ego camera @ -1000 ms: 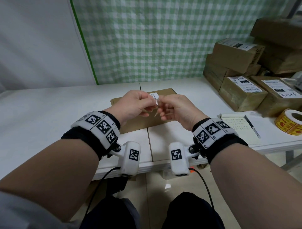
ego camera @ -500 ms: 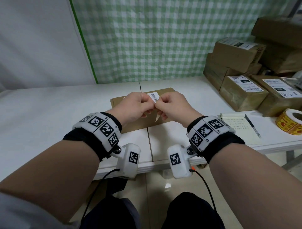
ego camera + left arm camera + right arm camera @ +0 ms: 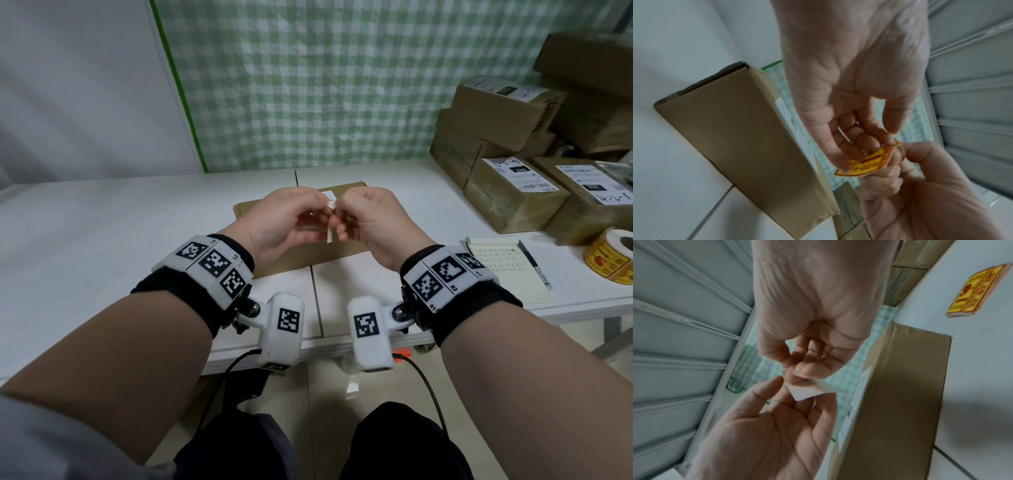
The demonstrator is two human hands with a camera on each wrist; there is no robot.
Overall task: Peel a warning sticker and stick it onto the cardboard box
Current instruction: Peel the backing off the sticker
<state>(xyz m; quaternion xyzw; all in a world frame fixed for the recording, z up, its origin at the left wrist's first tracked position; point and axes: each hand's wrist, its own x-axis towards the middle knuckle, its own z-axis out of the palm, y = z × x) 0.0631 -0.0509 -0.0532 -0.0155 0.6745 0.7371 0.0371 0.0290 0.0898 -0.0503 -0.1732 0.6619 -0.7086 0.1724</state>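
Both hands are pinching the warning sticker [image 3: 865,164] between them: left hand [image 3: 284,222] gripping one edge, right hand [image 3: 373,219] gripping the other. The cardboard box [image 3: 274,253] is lying on the tabletop [image 3: 102,233] directly beneath and just beyond the grip, equally near both hands.

Count: 2 bare hands, left hand [image 3: 291,219] and right hand [image 3: 373,219]. 1 small yellow-and-red warning sticker [image 3: 865,164] between them. 1 flat brown cardboard box [image 3: 281,263] on the white table [image 3: 102,233]. 1 yellow-and-red roll of stickers [image 3: 613,260] at the table's right edge. 1 pale yellow lined notepad [image 3: 503,270], 1 black pen [image 3: 534,267] beside it. Stacked brown cardboard parcels [image 3: 513,198] at far right: at least 5, exact number unclear. 2 black wristbands with white marker tiles [image 3: 212,263], one per wrist.
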